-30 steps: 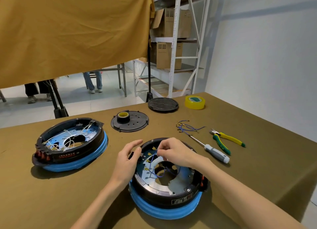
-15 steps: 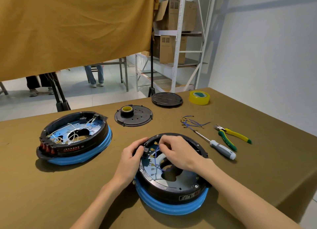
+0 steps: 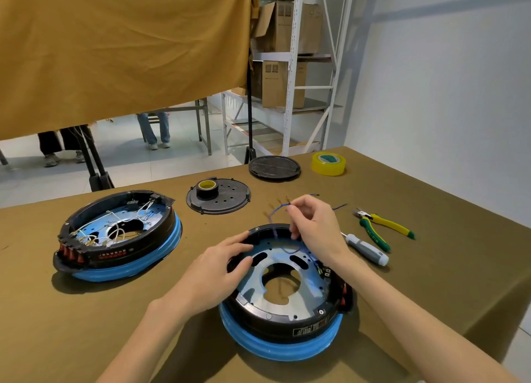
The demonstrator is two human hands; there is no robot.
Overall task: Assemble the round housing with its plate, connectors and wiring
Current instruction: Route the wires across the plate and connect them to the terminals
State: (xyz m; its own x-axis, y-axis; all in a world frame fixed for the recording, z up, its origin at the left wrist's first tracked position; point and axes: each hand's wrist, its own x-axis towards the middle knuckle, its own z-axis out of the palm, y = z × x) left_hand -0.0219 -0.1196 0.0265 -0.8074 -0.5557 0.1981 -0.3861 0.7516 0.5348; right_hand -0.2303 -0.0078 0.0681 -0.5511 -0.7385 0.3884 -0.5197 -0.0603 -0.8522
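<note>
A round black housing (image 3: 283, 319) with a blue base ring sits near the table's front. Inside it lies a shiny metal plate (image 3: 290, 267) with slots and a central hole. My left hand (image 3: 218, 270) rests on the housing's left rim, fingers over the edge. My right hand (image 3: 314, 227) is raised above the far rim and pinches a thin blue wire (image 3: 275, 213), whose lower end runs down to the plate. Connectors (image 3: 323, 270) sit at the housing's right inner wall.
A second wired housing (image 3: 120, 236) stands at the left. Behind are a black perforated disc (image 3: 227, 201) carrying a tape roll (image 3: 207, 188), a black lid (image 3: 274, 168) and yellow tape (image 3: 328, 163). A screwdriver (image 3: 366, 249) and pliers (image 3: 383, 227) lie to the right.
My right hand has lifted out of the housing, drawing the blue wire up. The housing has been turned, so the connectors now sit at its right. My left hand stays on the left rim.
</note>
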